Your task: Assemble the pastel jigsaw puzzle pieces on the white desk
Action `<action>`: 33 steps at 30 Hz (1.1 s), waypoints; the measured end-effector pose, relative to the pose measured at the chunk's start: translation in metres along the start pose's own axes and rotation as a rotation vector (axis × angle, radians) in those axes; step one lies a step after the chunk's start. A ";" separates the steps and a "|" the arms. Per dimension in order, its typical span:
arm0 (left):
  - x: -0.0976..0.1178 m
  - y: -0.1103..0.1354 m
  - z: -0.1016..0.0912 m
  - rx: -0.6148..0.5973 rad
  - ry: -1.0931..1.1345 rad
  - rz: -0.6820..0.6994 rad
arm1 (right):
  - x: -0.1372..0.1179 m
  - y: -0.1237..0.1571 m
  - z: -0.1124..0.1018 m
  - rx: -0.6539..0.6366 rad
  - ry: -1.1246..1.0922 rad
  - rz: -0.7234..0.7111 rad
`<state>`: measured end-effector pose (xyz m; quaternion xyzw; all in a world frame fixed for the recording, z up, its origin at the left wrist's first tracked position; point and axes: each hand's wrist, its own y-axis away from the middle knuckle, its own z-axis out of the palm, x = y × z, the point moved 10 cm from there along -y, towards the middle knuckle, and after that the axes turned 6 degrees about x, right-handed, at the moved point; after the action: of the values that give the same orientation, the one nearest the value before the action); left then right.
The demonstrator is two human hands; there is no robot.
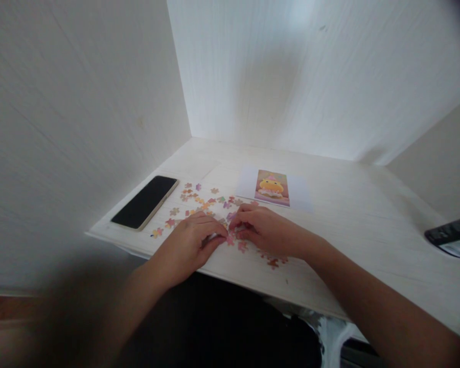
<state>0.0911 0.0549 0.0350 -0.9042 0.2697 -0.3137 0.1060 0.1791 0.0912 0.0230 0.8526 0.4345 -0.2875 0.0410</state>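
Pink puzzle pieces [242, 247], long axes unclear, point variously; left fingers [213, 228] and right fingers [244, 208] bent, grip unclear

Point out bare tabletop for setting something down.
Roomiest: white tabletop between the printed picture sheet, right forearm and black labelled object. Also the strip between sheet and back wall. Crowded: jigsaw pieces around left hand and right hand, extending toward the smartphone.

Indoor nook: white walls [268, 76], desk [348, 204]
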 end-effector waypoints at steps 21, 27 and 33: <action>-0.003 -0.001 -0.006 0.045 -0.024 -0.062 | 0.009 -0.006 -0.004 0.125 -0.093 0.144; -0.007 -0.001 -0.005 0.037 -0.024 -0.083 | 0.006 -0.008 -0.004 0.130 -0.063 0.139; -0.008 -0.002 -0.005 0.046 -0.013 -0.093 | 0.009 -0.007 -0.005 0.149 -0.063 0.164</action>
<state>0.0835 0.0605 0.0355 -0.9152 0.2193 -0.3184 0.1137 0.1801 0.1040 0.0240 0.8764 0.3392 -0.3414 0.0148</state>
